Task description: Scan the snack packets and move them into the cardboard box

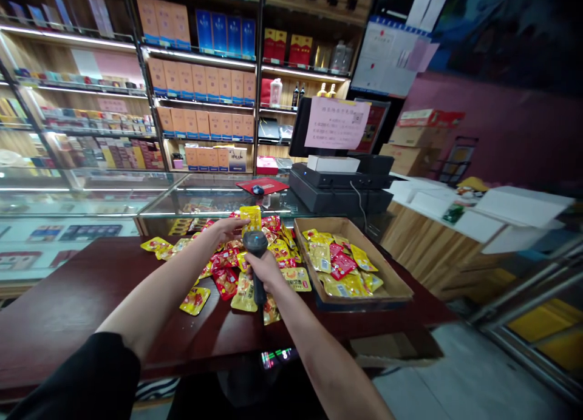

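Observation:
My right hand (268, 270) is wrapped round the handle of a dark barcode scanner (255, 241), whose head points away from me. Just beyond it, my left hand (228, 228) grips a yellow snack packet (250, 213) and keeps it upright in front of the scanner. Below both hands spreads a loose pile of red and yellow snack packets (225, 280) on the dark red table (113, 286). To the right of the pile stands a shallow cardboard box (387, 291) with several more packets inside.
A glass display counter (204, 192) runs behind the table, bearing a mouse (257, 190) on a red mat and a monitor with a pink paper sign (337, 122). Boxed goods fill the wall shelves (204, 83). A lit phone (277, 357) lies near my lap.

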Demonstrator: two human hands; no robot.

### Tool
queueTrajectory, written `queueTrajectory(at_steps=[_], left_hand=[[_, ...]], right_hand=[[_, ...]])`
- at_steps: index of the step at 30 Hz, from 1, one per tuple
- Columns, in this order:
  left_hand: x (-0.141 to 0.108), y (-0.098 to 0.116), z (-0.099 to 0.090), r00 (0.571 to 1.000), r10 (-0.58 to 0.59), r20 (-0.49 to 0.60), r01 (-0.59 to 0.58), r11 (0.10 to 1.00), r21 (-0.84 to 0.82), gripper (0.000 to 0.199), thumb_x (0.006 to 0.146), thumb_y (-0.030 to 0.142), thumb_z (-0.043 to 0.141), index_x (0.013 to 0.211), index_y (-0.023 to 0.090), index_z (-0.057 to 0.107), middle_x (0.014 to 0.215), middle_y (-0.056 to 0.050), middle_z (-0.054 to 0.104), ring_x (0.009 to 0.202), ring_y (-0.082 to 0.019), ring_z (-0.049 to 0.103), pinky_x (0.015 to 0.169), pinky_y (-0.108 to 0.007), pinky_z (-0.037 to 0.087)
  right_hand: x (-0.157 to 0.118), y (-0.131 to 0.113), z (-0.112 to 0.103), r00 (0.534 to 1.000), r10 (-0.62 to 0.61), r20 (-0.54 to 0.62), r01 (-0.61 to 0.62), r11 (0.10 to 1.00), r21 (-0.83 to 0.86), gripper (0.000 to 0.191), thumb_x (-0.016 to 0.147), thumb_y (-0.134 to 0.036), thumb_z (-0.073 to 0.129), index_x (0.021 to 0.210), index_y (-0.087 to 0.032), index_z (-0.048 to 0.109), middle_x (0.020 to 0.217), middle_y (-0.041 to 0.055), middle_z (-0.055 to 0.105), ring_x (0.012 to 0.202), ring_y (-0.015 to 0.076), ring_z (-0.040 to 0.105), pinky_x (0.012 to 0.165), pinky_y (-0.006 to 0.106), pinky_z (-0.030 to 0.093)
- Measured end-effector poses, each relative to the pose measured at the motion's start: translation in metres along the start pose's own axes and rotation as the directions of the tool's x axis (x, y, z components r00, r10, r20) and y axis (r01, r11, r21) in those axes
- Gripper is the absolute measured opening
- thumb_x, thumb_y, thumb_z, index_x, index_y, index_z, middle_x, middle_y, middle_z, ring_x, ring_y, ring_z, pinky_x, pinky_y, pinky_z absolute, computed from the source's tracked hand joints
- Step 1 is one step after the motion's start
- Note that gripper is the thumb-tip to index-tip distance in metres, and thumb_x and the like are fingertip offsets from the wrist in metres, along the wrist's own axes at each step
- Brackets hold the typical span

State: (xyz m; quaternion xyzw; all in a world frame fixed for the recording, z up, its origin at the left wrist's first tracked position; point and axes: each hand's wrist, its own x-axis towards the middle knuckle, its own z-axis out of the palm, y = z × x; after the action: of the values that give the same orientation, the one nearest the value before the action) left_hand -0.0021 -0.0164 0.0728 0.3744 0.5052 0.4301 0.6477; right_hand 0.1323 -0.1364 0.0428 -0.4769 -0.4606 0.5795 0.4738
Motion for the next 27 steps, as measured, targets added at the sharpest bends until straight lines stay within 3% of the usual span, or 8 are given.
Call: queueTrajectory(at_steps=[4,10,27], left_hand=[[-0.003,-0.002,0.001,1.000,-0.005,0.009,0.005,1.000,-0.001,0.032,0.052,0.023,0.084,0.071,0.014,0.060,0.066,0.000,0.064,0.058,-0.010,0.057,0.057,-0.022,0.048],[-0.005,-0.008,0.002,1.000,-0.029,-0.001,0.029,0.999,0.024,0.032,0.053,0.023,0.084,0.071,0.015,0.059,0.064,0.000,0.063,0.056,-0.010,0.056,0.056,-0.022,0.048],[-0.004,-0.015,0.001,0.998,-0.070,-0.005,0.070,0.996,0.060,0.034,0.055,0.026,0.083,0.075,0.017,0.057,0.061,0.002,0.060,0.053,-0.011,0.057,0.052,-0.022,0.048]], right_hand=[[-0.003,-0.001,-0.002,0.999,0.009,-0.033,-0.012,0.996,-0.086,0.013,0.066,-0.027,0.060,0.056,-0.019,0.054,0.038,-0.0031,0.048,0.035,0.0120,0.045,0.039,0.025,0.039],[-0.008,-0.001,-0.003,0.997,0.077,-0.020,-0.078,0.995,-0.067,0.014,0.065,-0.026,0.060,0.055,-0.019,0.054,0.037,-0.0029,0.047,0.034,0.0115,0.044,0.038,0.025,0.039],[-0.011,0.005,-0.004,0.995,0.103,-0.015,-0.103,0.994,-0.036,0.010,0.064,-0.023,0.057,0.058,-0.017,0.054,0.040,-0.0035,0.047,0.037,0.0114,0.045,0.038,0.024,0.038]])
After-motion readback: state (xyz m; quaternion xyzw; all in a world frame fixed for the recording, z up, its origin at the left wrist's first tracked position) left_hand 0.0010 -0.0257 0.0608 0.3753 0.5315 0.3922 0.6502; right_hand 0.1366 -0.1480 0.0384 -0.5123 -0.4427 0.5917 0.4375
